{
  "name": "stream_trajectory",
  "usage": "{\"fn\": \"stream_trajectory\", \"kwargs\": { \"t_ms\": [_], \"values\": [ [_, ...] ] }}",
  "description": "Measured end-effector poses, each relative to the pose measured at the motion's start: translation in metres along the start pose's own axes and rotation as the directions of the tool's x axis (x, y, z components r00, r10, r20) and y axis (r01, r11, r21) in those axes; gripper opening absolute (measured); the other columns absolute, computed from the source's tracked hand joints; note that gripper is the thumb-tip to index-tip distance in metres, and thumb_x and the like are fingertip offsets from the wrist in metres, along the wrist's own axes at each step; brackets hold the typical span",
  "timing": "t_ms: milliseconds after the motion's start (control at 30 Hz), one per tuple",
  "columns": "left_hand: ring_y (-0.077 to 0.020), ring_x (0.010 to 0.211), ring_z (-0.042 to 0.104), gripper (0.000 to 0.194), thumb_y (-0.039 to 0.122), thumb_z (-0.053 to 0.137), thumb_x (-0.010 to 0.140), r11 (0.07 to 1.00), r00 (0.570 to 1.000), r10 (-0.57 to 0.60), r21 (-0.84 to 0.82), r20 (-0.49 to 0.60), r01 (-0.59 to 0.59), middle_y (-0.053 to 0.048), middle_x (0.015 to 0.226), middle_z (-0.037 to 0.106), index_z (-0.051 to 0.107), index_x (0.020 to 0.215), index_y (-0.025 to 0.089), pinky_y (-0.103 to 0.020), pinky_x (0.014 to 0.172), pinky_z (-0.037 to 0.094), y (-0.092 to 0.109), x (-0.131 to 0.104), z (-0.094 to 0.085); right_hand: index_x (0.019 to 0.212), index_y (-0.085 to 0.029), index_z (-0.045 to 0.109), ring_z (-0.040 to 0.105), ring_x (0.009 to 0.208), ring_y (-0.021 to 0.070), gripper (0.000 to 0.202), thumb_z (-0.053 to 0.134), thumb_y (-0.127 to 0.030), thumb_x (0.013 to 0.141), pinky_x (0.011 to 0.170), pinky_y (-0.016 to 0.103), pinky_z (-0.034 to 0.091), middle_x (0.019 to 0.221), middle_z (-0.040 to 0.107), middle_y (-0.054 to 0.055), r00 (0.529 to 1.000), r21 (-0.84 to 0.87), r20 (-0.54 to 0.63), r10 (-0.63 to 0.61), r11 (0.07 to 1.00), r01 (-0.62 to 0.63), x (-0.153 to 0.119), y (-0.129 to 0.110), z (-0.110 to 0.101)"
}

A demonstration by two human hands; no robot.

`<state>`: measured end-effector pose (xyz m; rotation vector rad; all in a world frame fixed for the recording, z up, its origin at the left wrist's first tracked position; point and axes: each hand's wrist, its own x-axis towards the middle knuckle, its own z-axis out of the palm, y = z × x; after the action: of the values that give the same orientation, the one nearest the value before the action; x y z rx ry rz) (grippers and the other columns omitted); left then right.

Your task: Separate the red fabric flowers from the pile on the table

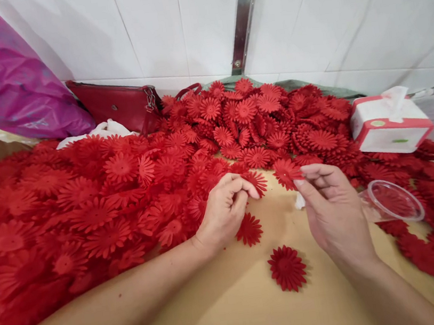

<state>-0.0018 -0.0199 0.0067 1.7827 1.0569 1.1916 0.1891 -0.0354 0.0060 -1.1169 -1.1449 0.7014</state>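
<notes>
My right hand pinches the edge of a red fabric flower between thumb and fingers, its petals facing me. To its left, my left hand is closed, fingers curled and thumb tucked in. A second red flower shows just beyond its fingertips; whether the fingers touch it I cannot tell. Below the left hand lies a single flower layer. Nearer to me, a fuller, darker flower rests flat on the tan tabletop.
Red flower layers heap up on the left, with another pile against the tiled wall. A tissue box and a clear plastic tub stand at right. A red purse and purple bag are behind.
</notes>
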Motion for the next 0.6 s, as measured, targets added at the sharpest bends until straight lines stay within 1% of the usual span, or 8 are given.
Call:
{"fn": "stream_trajectory", "kwargs": {
  "t_ms": [67,100,167,233,300,433,500,600],
  "values": [
    [-0.0167,0.09,0.058,0.025,0.015,0.048,0.096,0.999,0.999,-0.039,-0.031,0.037,0.04,-0.004,0.095,0.062,0.072,0.09,0.018,-0.03,0.084,0.043,0.004,0.0,0.0,0.1,-0.025,0.068,0.068,0.091,0.0181,0.013,0.073,-0.025,0.088,0.087,0.037,0.055,0.098,0.071,0.002,0.986,-0.208,0.032,-0.165,0.963,0.168,-0.005,-0.005,0.0],
    [-0.0172,0.09,0.058,0.023,0.022,0.05,0.098,0.996,0.997,-0.059,-0.059,0.058,0.062,-0.005,0.096,0.063,0.072,0.093,0.018,-0.03,0.083,0.044,0.006,0.0,0.001,0.101,-0.026,0.069,0.069,0.093,0.0192,0.013,0.072,-0.023,0.089,0.09,0.039,0.055,0.099,0.072,0.003,0.965,-0.297,0.09,-0.247,0.918,0.262,-0.008,-0.007,0.001],
    [-0.0168,0.084,0.057,0.026,0.037,0.057,0.097,0.988,0.992,-0.09,-0.115,0.086,0.099,-0.003,0.09,0.061,0.071,0.088,0.017,-0.029,0.077,0.044,0.009,0.001,0.002,0.104,-0.028,0.07,0.07,0.095,0.0201,0.017,0.07,-0.02,0.09,0.093,0.04,0.055,0.1,0.074,0.002,0.902,-0.402,0.234,-0.363,0.809,0.43,-0.013,-0.009,0.002],
    [-0.0156,0.077,0.053,0.033,0.045,0.062,0.094,0.979,0.989,-0.107,-0.16,0.102,0.123,-0.001,0.081,0.057,0.066,0.077,0.017,-0.028,0.072,0.042,0.008,0.001,0.003,0.109,-0.03,0.069,0.071,0.096,0.02,0.021,0.069,-0.018,0.091,0.092,0.039,0.056,0.101,0.076,0.002,0.854,-0.432,0.341,-0.392,0.742,0.513,-0.016,-0.009,0.004],
    [-0.0151,0.075,0.051,0.035,0.044,0.062,0.094,0.971,0.987,-0.117,-0.195,0.114,0.138,0.0,0.077,0.054,0.062,0.071,0.017,-0.028,0.072,0.042,0.005,0.003,0.004,0.113,-0.03,0.068,0.071,0.1,0.0203,0.025,0.068,-0.017,0.092,0.094,0.04,0.056,0.106,0.076,0.002,0.856,-0.405,0.351,-0.379,0.763,0.504,-0.017,-0.008,0.005],
    [-0.015,0.079,0.051,0.028,0.037,0.059,0.096,0.949,0.982,-0.16,-0.26,0.099,0.181,0.0,0.08,0.055,0.062,0.077,0.017,-0.029,0.079,0.042,-0.003,0.005,0.004,0.11,-0.028,0.066,0.068,0.108,0.0222,0.021,0.064,-0.016,0.094,0.103,0.046,0.052,0.111,0.072,0.004,0.894,-0.337,0.246,-0.374,0.832,0.441,-0.014,-0.006,0.003],
    [-0.014,0.076,0.049,0.027,0.037,0.062,0.093,0.944,0.982,-0.17,-0.272,0.08,0.186,0.001,0.078,0.053,0.06,0.075,0.017,-0.028,0.077,0.041,-0.005,0.005,0.005,0.11,-0.027,0.066,0.066,0.111,0.0235,0.019,0.063,-0.018,0.094,0.103,0.047,0.05,0.112,0.07,0.006,0.906,-0.34,0.221,-0.361,0.842,0.418,-0.012,-0.006,0.002],
    [-0.0128,0.073,0.046,0.029,0.036,0.067,0.09,0.955,0.987,-0.149,-0.25,0.053,0.158,0.003,0.075,0.05,0.056,0.071,0.018,-0.027,0.073,0.039,-0.005,0.005,0.005,0.115,-0.027,0.065,0.064,0.114,0.0248,0.022,0.064,-0.021,0.094,0.098,0.045,0.05,0.118,0.068,0.007,0.914,-0.339,0.247,-0.322,0.855,0.392,-0.011,-0.007,0.003]
  ]
}}
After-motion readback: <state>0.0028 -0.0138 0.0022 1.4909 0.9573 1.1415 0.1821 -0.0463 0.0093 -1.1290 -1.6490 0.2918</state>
